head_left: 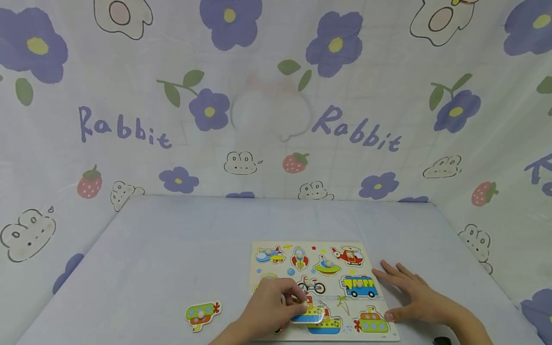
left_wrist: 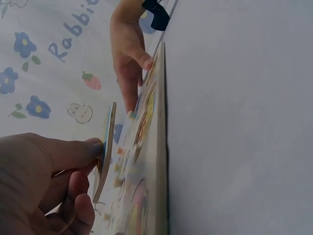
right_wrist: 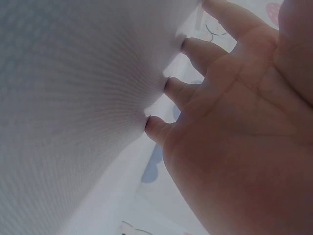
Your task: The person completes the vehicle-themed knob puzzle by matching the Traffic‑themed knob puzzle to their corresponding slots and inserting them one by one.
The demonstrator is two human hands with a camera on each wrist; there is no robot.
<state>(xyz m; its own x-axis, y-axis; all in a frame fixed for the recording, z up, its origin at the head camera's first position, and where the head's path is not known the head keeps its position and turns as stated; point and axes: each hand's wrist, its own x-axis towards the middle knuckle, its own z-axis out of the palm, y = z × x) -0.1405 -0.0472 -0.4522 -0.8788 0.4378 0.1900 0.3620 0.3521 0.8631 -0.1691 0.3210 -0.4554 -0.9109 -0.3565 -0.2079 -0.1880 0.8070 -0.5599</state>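
My left hand (head_left: 267, 306) pinches a wooden ship puzzle piece (head_left: 309, 316) by its knob, low over the lower middle of a puzzle board (head_left: 353, 335). In the left wrist view the piece (left_wrist: 104, 161) stands apart from the board, seen edge-on between thumb and fingers. Just below and right of it, a matching ship picture (head_left: 325, 329) shows on the board, partly covered. My right hand (head_left: 420, 304) lies with fingers spread along the board's right edge. Its fingertips (right_wrist: 156, 128) press on the white tablecloth in the right wrist view.
A loose submarine piece (head_left: 202, 315) lies upside down on the table (head_left: 172, 249), left of the board. A bus (head_left: 359, 286), a helicopter (head_left: 348, 256), a rocket (head_left: 299, 258) and other knobbed pieces sit on the board. Patterned curtain (head_left: 276, 120) stands behind the table.
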